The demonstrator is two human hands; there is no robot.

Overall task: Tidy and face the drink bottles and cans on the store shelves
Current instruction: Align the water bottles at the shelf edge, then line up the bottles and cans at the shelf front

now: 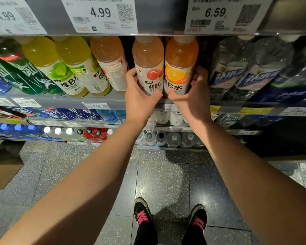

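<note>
We are wrapping our left hand point(140, 96) around the apple bottle point(149, 68) and our right hand point(194, 96) around the orange bottle point(179, 68) touching it, above the shelf edge point(102, 101), probably squaring both labels forward.

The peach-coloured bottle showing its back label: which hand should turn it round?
Probably the left hand. It grips the apple bottle, right beside that peach-coloured bottle; the right hand is farther off, gripping the orange bottle.
</note>
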